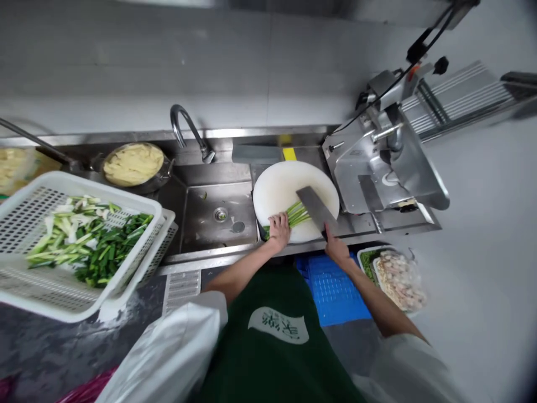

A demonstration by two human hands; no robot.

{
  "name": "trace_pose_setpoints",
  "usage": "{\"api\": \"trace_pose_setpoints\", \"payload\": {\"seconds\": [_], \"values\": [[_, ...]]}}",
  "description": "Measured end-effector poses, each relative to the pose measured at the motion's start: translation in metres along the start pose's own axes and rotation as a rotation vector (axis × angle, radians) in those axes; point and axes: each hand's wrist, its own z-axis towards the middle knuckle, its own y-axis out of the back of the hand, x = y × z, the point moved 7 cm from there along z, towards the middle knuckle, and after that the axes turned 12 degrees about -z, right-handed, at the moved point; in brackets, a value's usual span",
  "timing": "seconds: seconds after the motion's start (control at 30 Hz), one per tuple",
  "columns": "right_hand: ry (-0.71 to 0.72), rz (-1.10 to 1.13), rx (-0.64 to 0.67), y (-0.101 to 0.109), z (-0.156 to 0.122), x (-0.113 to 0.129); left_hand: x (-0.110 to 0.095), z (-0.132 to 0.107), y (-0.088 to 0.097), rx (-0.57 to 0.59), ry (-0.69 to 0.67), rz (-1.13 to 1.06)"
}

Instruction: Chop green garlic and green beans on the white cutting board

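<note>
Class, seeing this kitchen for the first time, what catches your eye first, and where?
The eye falls first on the round white board in the middle, where the left hand holds down green stalks and the right hand grips a broad knife. Next come the white basket of cut greens at left and the metal machine at right.

Stalks (297, 214) lie on the cutting board (274, 184), between sink (201, 215) and slicer (361, 170).

The left hand (279, 228) partly hides the green stalks (298, 214), and the view's edge crops the basket (156, 214).
</note>
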Motion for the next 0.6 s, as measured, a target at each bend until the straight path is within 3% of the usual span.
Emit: {"api": "trace_pose_setpoints", "payload": {"seconds": [0.13, 0.3, 0.43, 0.6], "values": [[-0.031, 0.020, -0.145, 0.007, 0.003, -0.004, 0.001, -0.001, 0.002, -0.034, -0.001, -0.005], [0.015, -0.014, -0.029, -0.009, 0.004, -0.002, 0.001, -0.002, 0.002, -0.031, -0.025, -0.001], [0.011, -0.018, -0.154, 0.001, 0.008, -0.008, 0.000, -0.003, 0.004, -0.035, -0.034, 0.013], [0.040, 0.038, -0.029, -0.013, 0.021, -0.010, 0.000, -0.004, 0.006, -0.035, -0.062, 0.046]]}}
